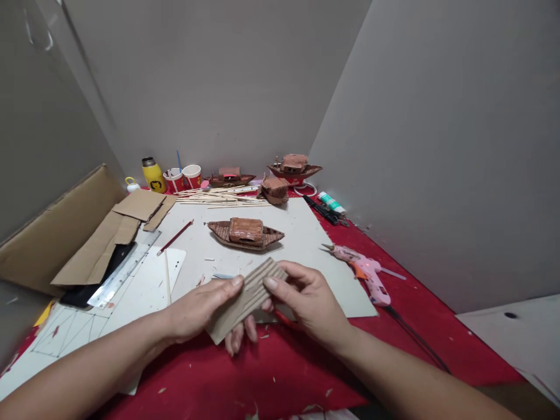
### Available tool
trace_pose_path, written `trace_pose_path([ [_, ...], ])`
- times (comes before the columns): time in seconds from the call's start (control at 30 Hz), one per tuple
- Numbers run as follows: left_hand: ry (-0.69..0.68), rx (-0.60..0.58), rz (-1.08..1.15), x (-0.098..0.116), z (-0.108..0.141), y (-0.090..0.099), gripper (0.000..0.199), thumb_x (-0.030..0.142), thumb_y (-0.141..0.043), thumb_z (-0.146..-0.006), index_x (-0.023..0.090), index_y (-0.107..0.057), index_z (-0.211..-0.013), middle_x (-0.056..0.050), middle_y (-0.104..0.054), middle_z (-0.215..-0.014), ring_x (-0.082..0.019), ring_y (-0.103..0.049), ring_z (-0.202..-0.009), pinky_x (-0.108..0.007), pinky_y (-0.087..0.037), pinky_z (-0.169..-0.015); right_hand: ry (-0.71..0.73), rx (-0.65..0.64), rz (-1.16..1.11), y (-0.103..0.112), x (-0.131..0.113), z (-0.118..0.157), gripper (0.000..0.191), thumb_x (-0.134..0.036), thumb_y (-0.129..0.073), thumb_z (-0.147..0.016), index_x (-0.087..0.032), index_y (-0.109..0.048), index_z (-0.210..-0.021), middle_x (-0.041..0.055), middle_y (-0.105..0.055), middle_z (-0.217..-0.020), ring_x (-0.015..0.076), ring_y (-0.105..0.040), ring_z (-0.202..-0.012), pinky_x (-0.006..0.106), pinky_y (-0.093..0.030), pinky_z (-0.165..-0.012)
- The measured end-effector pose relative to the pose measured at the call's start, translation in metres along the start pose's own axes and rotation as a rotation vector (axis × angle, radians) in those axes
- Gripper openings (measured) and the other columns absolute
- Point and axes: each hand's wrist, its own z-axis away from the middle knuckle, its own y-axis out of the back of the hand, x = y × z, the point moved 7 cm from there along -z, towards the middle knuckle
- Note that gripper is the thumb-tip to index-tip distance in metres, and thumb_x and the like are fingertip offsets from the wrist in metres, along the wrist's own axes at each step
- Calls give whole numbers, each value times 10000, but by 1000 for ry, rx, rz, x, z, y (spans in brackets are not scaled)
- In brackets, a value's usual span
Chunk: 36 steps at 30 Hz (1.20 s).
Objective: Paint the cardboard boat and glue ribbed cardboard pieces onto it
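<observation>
A small rectangle of corrugated cardboard (251,294), its ridges showing, is held tilted above the near edge of the white board. My left hand (199,309) grips its left side, thumb on top and fingers beneath. At the upper right end, my right hand (317,300) pinches it between thumb and fingers. Just beyond lies a brown model boat (245,232) with a ridged, shiny roof over its middle. A thin pointed metal piece (224,276) shows beside my left thumb; the rest of it is hidden. Something red-orange (284,318) lies partly covered below my right hand.
To the right rests a pink glue gun (365,271) with its cord. Cardboard pieces (98,248), a clear ruler (125,271) and a pencil (175,237) lie left. Behind are wooden sticks (219,197), more model boats (295,166), paper cups (191,177) and a yellow bottle (154,176).
</observation>
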Motion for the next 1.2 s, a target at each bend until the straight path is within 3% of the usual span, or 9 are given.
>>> trace_pose_path([
  [0.1,-34,132,39,-3,-1,8,633,625,-326,-917,123,-679,-763,-42,-600,-558,-138,-547,-487,-242,-438,-542,-23,10,-44,1,3,-1,282,-441,-667,-832,-180,-619,-930,-32,-599,-630,98,-560,-495,212,-481,-492],
  [0.2,-53,182,27,-1,-1,12,602,621,-351,-910,143,-688,-764,-32,-602,-565,-147,-557,-521,-247,-437,-576,-69,-55,8,-7,9,1,285,-449,-618,-868,-184,-575,-964,-85,-486,-549,56,-405,-388,170,-365,-378],
  [0.27,-62,197,6,-1,-2,13,570,603,-363,-913,159,-690,-767,-27,-607,-576,-153,-562,-534,-256,-446,-600,-86,-88,25,-12,11,2,292,-460,-582,-888,-187,-544,-983,-90,-491,-549,47,-365,-369,158,-328,-356],
  [0.47,-145,254,-114,1,-4,11,494,546,-357,-939,206,-650,-731,-20,-614,-664,-168,-563,-618,-285,-463,-693,-131,-63,4,-13,18,2,335,-533,-516,-897,-209,-451,-946,-87,-567,-527,70,-470,-318,157,-338,-331],
  [0.67,-166,269,-189,6,-5,0,523,586,-339,-927,208,-583,-662,-15,-587,-637,-160,-531,-589,-266,-456,-613,-134,-23,-53,-12,22,-3,353,-533,-572,-858,-217,-416,-881,-65,-623,-562,81,-525,-331,154,-359,-316],
  [0.83,-196,238,-168,2,-8,-7,514,558,-286,-954,195,-560,-715,-4,-540,-622,-148,-494,-581,-254,-436,-588,-151,-14,-103,-12,26,-5,353,-510,-612,-840,-212,-424,-852,-61,-633,-562,81,-545,-353,154,-399,-338],
  [0.97,-245,235,-205,-4,-8,-7,488,514,-258,-977,185,-556,-774,-16,-562,-707,-142,-471,-615,-253,-408,-591,-146,17,-121,-12,27,-3,274,-432,-618,-842,-205,-466,-868,-80,-604,-528,62,-478,-326,147,-374,-326],
  [1.07,-269,283,-256,-3,-6,-6,468,485,-273,-985,182,-587,-818,-13,-547,-725,-150,-466,-664,-262,-396,-637,-147,40,-135,-14,27,0,227,-333,-654,-798,-210,-488,-890,-108,-565,-508,46,-413,-321,135,-344,-316],
  [1.2,-294,310,-272,1,-4,-9,440,464,-299,-984,188,-638,-1035,-42,-610,-877,-181,-516,-810,-292,-419,-763,-143,78,-207,-18,27,3,214,-265,-649,-756,-223,-460,-848,-130,-509,-525,31,-367,-328,132,-308,-309],
])
